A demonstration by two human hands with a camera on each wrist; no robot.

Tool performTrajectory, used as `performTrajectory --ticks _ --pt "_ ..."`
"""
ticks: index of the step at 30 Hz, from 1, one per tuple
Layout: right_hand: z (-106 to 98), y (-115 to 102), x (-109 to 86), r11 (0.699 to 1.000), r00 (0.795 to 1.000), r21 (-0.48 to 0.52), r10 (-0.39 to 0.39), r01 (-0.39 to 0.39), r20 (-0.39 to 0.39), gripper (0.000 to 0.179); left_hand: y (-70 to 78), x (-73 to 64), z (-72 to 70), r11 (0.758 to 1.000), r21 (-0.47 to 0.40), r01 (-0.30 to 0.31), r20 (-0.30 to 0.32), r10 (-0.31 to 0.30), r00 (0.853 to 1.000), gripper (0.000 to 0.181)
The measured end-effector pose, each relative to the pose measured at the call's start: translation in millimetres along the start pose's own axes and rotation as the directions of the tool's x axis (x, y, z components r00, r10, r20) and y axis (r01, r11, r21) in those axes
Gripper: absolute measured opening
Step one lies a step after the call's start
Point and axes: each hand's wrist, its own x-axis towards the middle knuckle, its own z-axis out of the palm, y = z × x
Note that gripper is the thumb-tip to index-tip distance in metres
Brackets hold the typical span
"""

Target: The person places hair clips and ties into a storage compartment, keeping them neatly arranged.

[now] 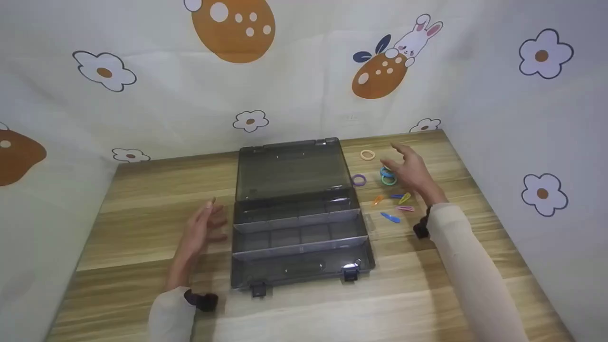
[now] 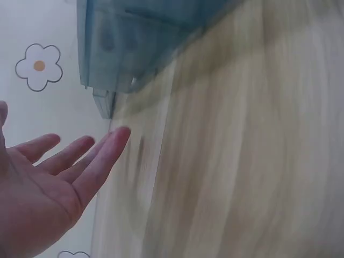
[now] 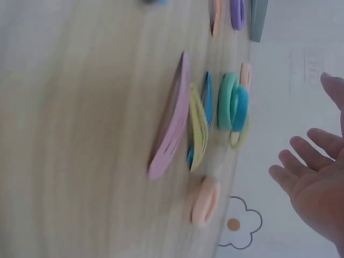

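Observation:
A dark translucent plastic organizer box lies with its lid spread back, its inside split into compartments by dividers. My left hand hovers beside the box's left side, fingers extended and holding nothing; the left wrist view shows its palm. Over on the right, my right hand is above the hair ties, fingers apart and nothing in them. Under it are a blue hair tie and a green hair tie. Nearer lie snap hair clips: pink, yellow, orange and blue.
A purple hair tie lies against the box's right edge, with a peach hair tie farther back. Two latches project from the box's front. Printed cloth walls off the back and sides of the wooden table.

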Motion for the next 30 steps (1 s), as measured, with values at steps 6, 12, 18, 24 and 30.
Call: performTrajectory --ticks 6,12,18,24,30 --pt "9.5 -8.6 20.1 0.994 0.998 0.09 0.057 -0.06 0.029 0.068 -10.3 -4.4 5.4 0.991 -0.113 0.077 0.054 -0.071 0.996 0.062" --pt "18.8 -15.4 35.4 0.991 0.997 0.116 0.06 -0.065 0.047 0.065 -19.6 -5.3 10.3 0.991 -0.105 0.087 0.058 -0.081 0.995 0.059" --pt "25.8 -19.8 44.3 0.98 0.985 0.139 0.128 -0.144 0.119 0.072 -29.6 -5.4 14.8 0.998 -0.043 0.039 0.049 -0.037 0.998 0.059" --pt "33.2 -18.7 50.4 0.977 0.978 0.126 0.154 -0.171 0.138 0.07 -34.5 -4.3 14.1 0.999 0.032 -0.027 0.056 0.025 0.998 0.063" --pt "38.7 -17.1 55.3 0.98 0.98 0.093 0.165 -0.176 0.112 0.067 -37.4 -4.4 15.0 0.999 -0.013 -0.04 0.043 0.04 0.998 0.059"
